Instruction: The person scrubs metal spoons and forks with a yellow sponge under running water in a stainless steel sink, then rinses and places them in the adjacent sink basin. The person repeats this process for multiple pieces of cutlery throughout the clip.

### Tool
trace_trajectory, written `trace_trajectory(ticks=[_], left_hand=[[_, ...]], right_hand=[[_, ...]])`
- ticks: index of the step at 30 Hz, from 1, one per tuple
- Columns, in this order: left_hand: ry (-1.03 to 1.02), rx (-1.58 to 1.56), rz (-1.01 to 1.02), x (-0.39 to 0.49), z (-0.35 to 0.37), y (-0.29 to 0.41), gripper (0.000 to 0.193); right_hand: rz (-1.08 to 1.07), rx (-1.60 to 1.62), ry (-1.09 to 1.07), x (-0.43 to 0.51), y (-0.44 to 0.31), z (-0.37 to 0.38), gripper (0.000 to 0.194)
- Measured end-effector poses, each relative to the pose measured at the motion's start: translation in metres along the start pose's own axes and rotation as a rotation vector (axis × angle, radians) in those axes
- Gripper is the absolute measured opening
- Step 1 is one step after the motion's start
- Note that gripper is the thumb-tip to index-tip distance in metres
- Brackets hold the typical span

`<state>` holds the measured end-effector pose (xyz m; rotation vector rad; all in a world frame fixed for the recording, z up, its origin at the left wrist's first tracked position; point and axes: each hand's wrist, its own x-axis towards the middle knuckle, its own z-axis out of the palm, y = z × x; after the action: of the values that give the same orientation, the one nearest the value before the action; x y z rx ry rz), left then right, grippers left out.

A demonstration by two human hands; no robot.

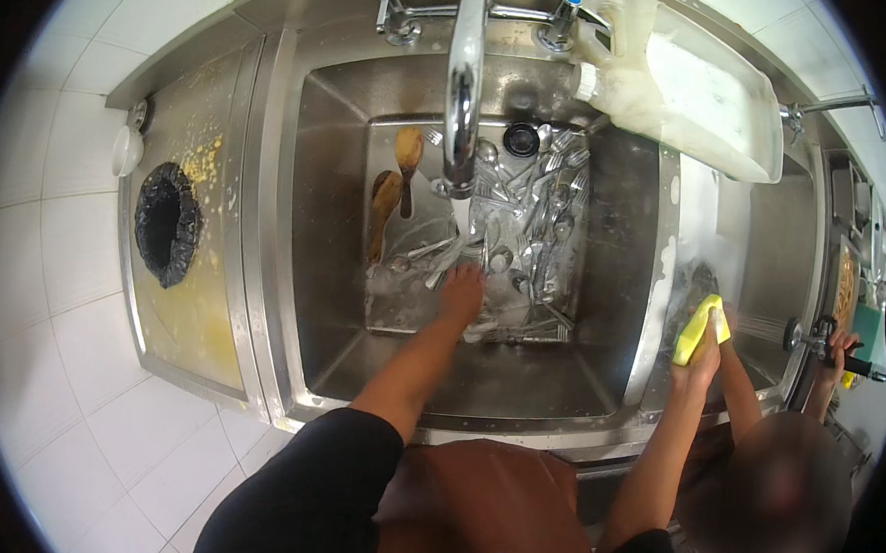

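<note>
My left hand (463, 291) reaches down into the steel sink (339, 256), its fingertips among wet cutlery under the running tap (465, 90); whether it grips a piece cannot be told. Forks and spoons (544, 207) lie scattered over the sink's bottom. Two wooden spoons (408, 148) rest at the left of the basin, and a round black sink strainer or plug (521, 140) lies at the back. My right hand (702, 354) is closed on a yellow sponge or cloth (699, 331), held over the right-hand sink.
A large translucent plastic jug (686, 86) lies behind the right sink. A co-worker at the right holds a spray nozzle (808, 337), with water spraying towards my right hand. The left drainboard (215, 325) has a black-lined opening (166, 224), yellow food bits and a white bowl (127, 151).
</note>
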<state>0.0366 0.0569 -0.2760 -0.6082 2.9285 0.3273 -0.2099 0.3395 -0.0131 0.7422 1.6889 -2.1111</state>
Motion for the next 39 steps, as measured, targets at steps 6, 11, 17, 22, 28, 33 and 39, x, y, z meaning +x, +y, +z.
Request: trace_trajectory(ticks=[6, 11, 17, 22, 28, 33, 39], left_hand=[[-0.324, 0.097, 0.282, -0.001, -0.016, -0.055, 0.031], [-0.284, -0.395, 0.124, 0.012, -0.091, -0.059, 0.043], [-0.274, -1.494, -0.312, 0.045, -0.182, -0.007, 0.03], [0.067, -0.971, 0.006, 0.013, -0.244, 0.032, 0.022], [-0.309, -1.373, -0.185, -0.025, -0.29, 0.032, 0.027], [-0.214, -1.514, -0.24, -0.029, -0.285, 0.043, 0.028], [-0.231, -1.681, -0.342, -0.041, -0.322, 0.063, 0.026]], right_hand=[[0.103, 0.012, -0.063, -0.027, 0.005, 0.022, 0.029], [0.182, -0.211, -0.115, -0.067, 0.018, 0.054, 0.026], [0.064, -0.476, -0.306, -0.099, 0.093, 0.144, 0.034], [-0.105, -0.467, -0.65, -0.095, 0.112, 0.196, 0.018], [-0.055, -0.326, -0.455, -0.109, 0.093, 0.203, 0.018], [-0.003, -0.41, -0.618, -0.122, 0.093, 0.184, 0.018], [0.012, -0.209, -0.544, -0.14, 0.066, 0.191, 0.017]])
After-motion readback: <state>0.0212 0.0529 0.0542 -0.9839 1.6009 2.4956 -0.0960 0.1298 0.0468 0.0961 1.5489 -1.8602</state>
